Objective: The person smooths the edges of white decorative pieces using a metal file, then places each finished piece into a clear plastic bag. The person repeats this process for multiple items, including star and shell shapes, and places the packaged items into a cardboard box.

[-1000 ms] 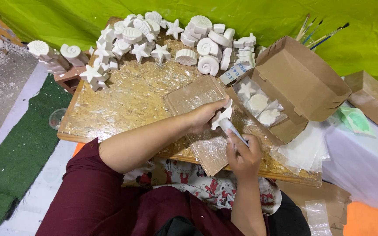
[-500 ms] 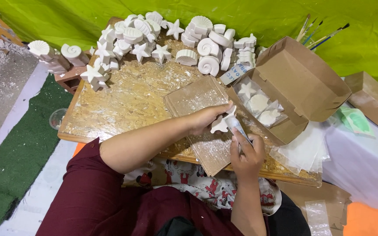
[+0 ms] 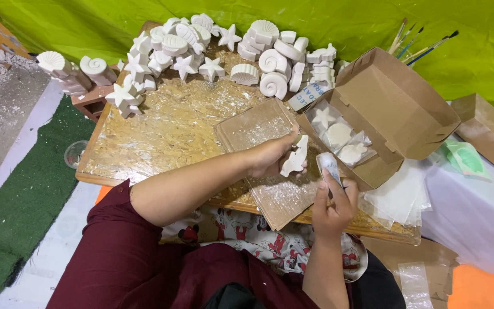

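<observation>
My left hand (image 3: 271, 155) grips a small white plaster figure (image 3: 294, 158) over a brown cardboard sheet (image 3: 270, 166) dusted with white powder. My right hand (image 3: 335, 201) holds a small white-tipped sanding tool (image 3: 329, 164) just right of the figure, a small gap between them. Both hands hover above the near edge of a chipboard work board (image 3: 161, 134).
Many white plaster shells and stars (image 3: 218, 43) are piled at the board's far edge. An open cardboard box (image 3: 381, 114) with bagged plaster pieces sits to the right, paintbrushes (image 3: 421, 46) behind it. Clear plastic bags (image 3: 401, 191) lie beside it. A green mat (image 3: 21, 200) covers the floor at left.
My left hand has turned the plaster figure slightly. My right hand has drawn the tool a little away from it, toward the right.
</observation>
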